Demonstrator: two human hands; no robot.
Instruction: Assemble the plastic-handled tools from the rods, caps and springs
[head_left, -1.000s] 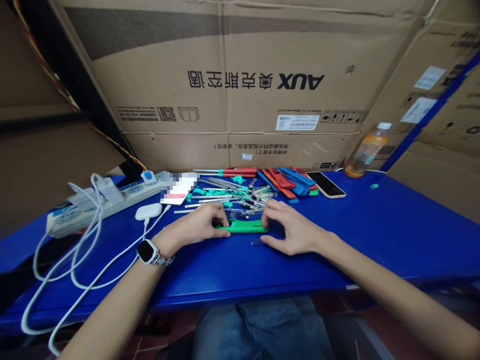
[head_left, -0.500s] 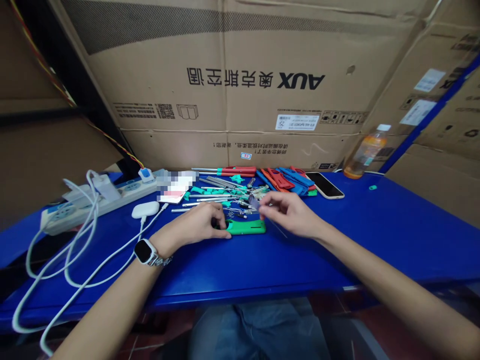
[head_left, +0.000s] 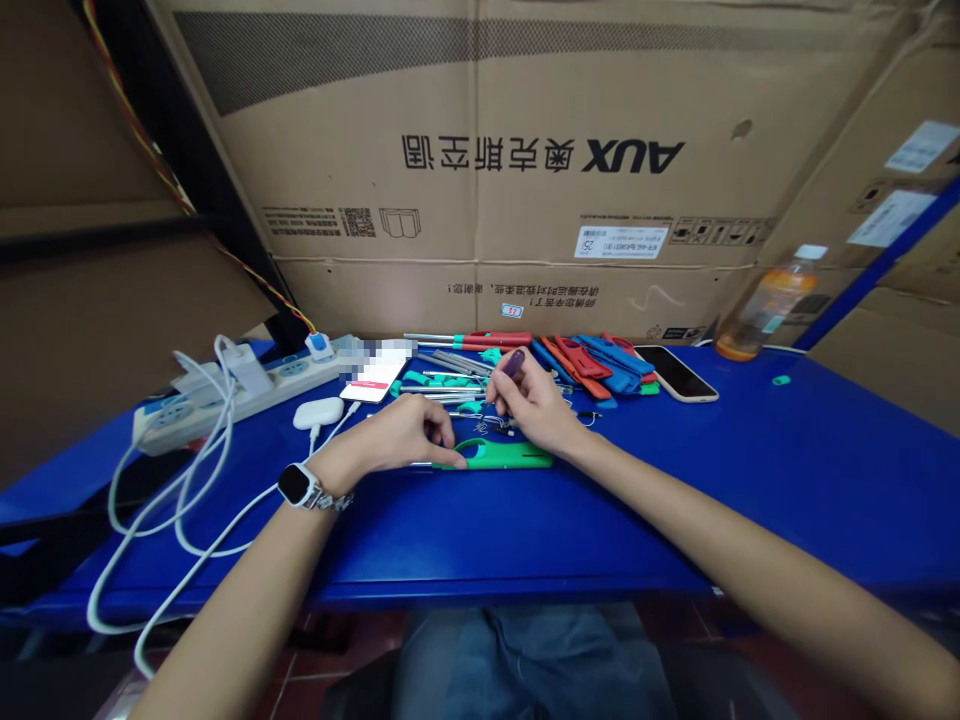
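Now, head view: both hands work at a green holder (head_left: 510, 458) on the blue table (head_left: 750, 470).
Left hand (head_left: 409, 435) pins the holder's left end under curled fingers. Right hand (head_left: 536, 408) pinches a small purple-tipped piece (head_left: 514, 362) upright, just behind it. This looks like fitting work; aligning the piece calls for a steady holder.

One green holder (head_left: 510, 459), one purple-capped tool (head_left: 514, 362), one bottle (head_left: 765, 305), one power strip (head_left: 225, 395), one dark phone (head_left: 679, 372).
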